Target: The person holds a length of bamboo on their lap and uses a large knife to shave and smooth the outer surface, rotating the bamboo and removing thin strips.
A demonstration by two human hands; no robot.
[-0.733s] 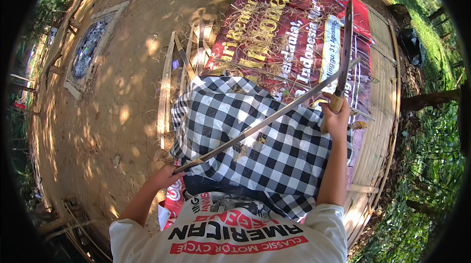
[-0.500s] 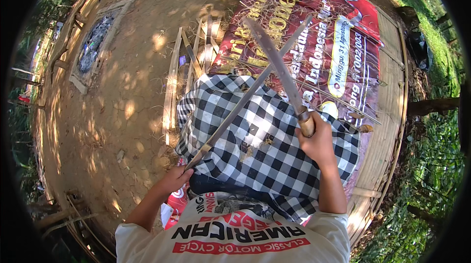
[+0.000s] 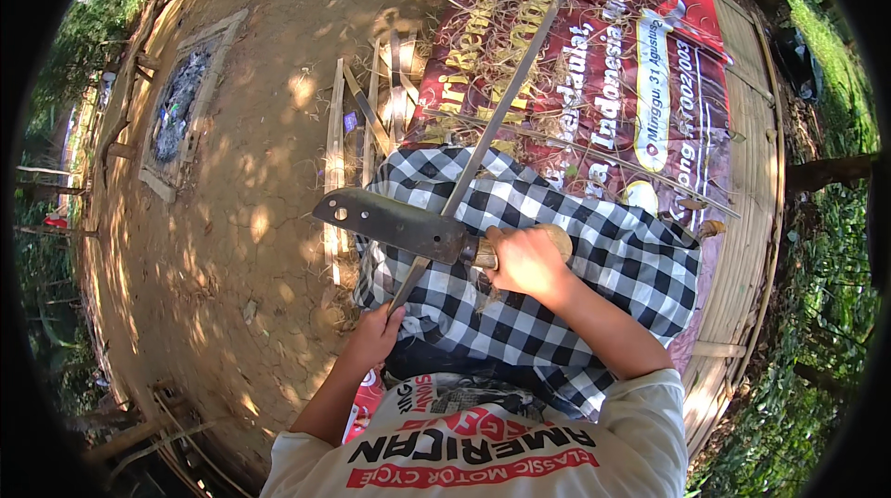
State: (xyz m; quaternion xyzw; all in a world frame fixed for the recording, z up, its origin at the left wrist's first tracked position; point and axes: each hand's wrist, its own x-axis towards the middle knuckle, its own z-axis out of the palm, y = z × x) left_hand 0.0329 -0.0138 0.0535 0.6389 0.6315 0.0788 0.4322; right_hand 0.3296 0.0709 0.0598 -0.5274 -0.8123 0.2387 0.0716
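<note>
My left hand (image 3: 376, 335) is closed round the near end of a long thin bamboo strip (image 3: 504, 106), which slants up and away to the right. My right hand (image 3: 531, 262) grips the wooden handle of a machete (image 3: 394, 223). Its broad dark blade has holes near the tip, points left and crosses over the strip close to my left hand. Whether the edge touches the strip I cannot tell. A black-and-white checked cloth (image 3: 613, 261) covers my lap beneath both. Curly shavings (image 3: 492, 52) lie scattered beyond the strip's middle.
A dark red printed banner (image 3: 691, 117) is spread over a bamboo platform (image 3: 754, 159) ahead and right. Several split bamboo pieces (image 3: 336, 145) lie left of the cloth. Farther left, a framed ash pit (image 3: 181, 108) sits in the dirt ground (image 3: 269, 247).
My right hand has drawn the machete nearer and leftward; its blade swung from pointing away to pointing left across the strip. My left hand, still holding the strip, has shifted slightly right.
</note>
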